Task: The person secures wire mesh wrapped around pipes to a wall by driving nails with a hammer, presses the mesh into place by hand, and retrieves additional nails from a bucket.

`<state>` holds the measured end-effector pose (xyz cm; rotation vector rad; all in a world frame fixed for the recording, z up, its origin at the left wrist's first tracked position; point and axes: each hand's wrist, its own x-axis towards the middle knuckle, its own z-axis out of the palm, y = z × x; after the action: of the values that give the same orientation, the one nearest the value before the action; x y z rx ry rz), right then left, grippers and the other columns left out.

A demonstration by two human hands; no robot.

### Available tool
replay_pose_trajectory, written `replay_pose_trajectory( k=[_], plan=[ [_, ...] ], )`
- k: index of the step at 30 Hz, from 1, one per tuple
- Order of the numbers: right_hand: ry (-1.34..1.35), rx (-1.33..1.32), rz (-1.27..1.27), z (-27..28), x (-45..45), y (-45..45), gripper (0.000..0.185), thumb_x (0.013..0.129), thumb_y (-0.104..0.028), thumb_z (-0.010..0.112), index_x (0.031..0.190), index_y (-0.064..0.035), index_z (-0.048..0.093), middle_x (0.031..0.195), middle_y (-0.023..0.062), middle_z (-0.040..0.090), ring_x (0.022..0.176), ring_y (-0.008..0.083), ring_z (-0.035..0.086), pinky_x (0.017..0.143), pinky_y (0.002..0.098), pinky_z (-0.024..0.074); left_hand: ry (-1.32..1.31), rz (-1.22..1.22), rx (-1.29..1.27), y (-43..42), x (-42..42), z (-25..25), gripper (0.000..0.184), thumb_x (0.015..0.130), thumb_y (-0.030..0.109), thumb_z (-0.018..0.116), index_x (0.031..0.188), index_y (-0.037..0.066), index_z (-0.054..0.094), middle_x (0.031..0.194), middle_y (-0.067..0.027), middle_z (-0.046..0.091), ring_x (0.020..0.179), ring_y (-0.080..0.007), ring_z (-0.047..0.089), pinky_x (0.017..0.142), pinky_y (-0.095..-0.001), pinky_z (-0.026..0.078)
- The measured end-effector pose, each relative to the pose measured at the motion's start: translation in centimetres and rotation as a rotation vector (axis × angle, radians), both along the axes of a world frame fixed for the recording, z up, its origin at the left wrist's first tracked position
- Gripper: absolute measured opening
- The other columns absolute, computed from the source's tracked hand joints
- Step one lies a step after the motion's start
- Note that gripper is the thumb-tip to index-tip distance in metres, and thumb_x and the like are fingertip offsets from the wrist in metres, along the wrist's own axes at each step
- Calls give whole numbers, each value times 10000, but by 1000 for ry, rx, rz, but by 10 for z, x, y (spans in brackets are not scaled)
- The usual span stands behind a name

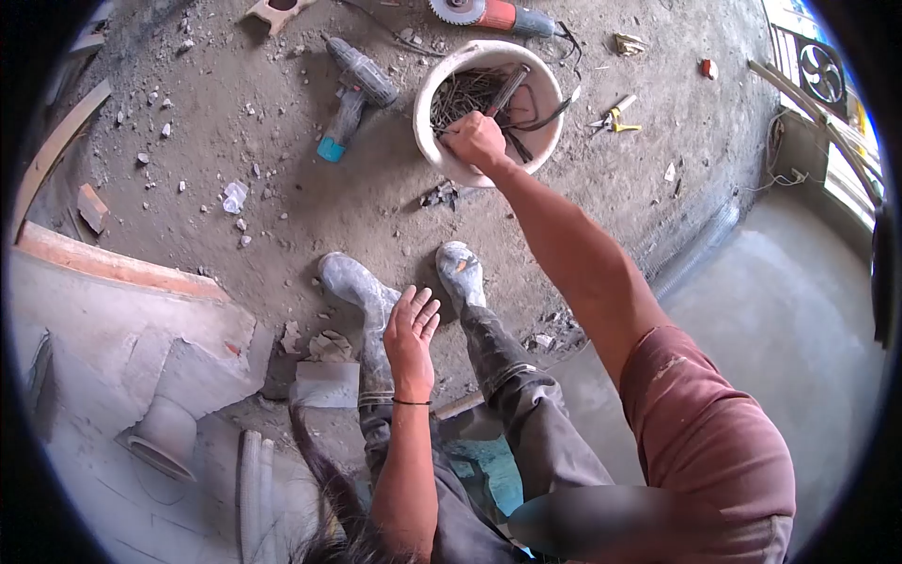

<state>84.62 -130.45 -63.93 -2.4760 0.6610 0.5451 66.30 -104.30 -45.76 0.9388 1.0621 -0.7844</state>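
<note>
My right hand (474,141) reaches into a round, pale bucket (425,99), its fingers curled downward at the near left inside. Whatever is in those fingers is hidden. Beside the knuckles, a metal-shafted tool (510,89) with a bit of red leans against the bucket's far wall. Thin nail-like pieces (460,94) fill the left part, and dark straps or cables (545,117) hang over the right rim. My left hand (412,338), with a dark band at its wrist, is held above my legs, fingers spread and holding nothing.
A dusty cordless power tool (362,80) lies left of the bucket; an angle grinder (498,16) lies behind it. Yellow-handled pliers (618,117) are on the right. Rubble covers the floor around my boots (460,268). Broken boards (122,268) stand at left, a fan (821,70) far right.
</note>
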Motion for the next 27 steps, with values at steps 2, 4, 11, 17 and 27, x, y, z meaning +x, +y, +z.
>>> replay_pose_trajectory(
  k=[2,4,11,17,27],
  plan=[
    [75,161,18,0,-2,-11,240,801,-340,773,936,-158,851,919,175,788,910,366,767,878,437,612,2,-27,-8,1,1,-1,708,1098,507,498,1565,-22,433,1525,-185,566,1370,-311,581,1178,-443,430],
    [8,198,-12,7,-14,-19,232,812,-340,801,964,-175,860,917,165,792,861,362,768,856,414,615,3,1,-11,2,0,-1,697,1103,506,486,1561,-18,439,1508,-176,580,1359,-304,587,1171,-439,437],
    [-377,1056,-716,49,-18,-34,325,970,-217,793,1154,47,749,1047,135,779,900,240,761,840,420,642,9,46,-10,2,-1,-1,700,1102,511,492,1560,-15,435,1488,-171,588,1328,-292,600,1150,-436,453],
    [-254,1443,-803,50,-4,-39,173,1001,-64,719,1151,19,698,1060,152,763,976,267,766,923,458,669,11,67,-19,4,2,-1,705,1101,509,499,1570,-12,417,1489,-174,584,1314,-287,605,1140,-439,459],
    [1,1504,-758,45,15,-26,159,1092,-188,605,1124,-42,658,815,66,650,648,166,569,645,364,532,8,98,-33,12,5,-3,696,1105,504,492,1567,-12,424,1480,-175,595,1323,-291,601,1155,-446,448]
  ],
)
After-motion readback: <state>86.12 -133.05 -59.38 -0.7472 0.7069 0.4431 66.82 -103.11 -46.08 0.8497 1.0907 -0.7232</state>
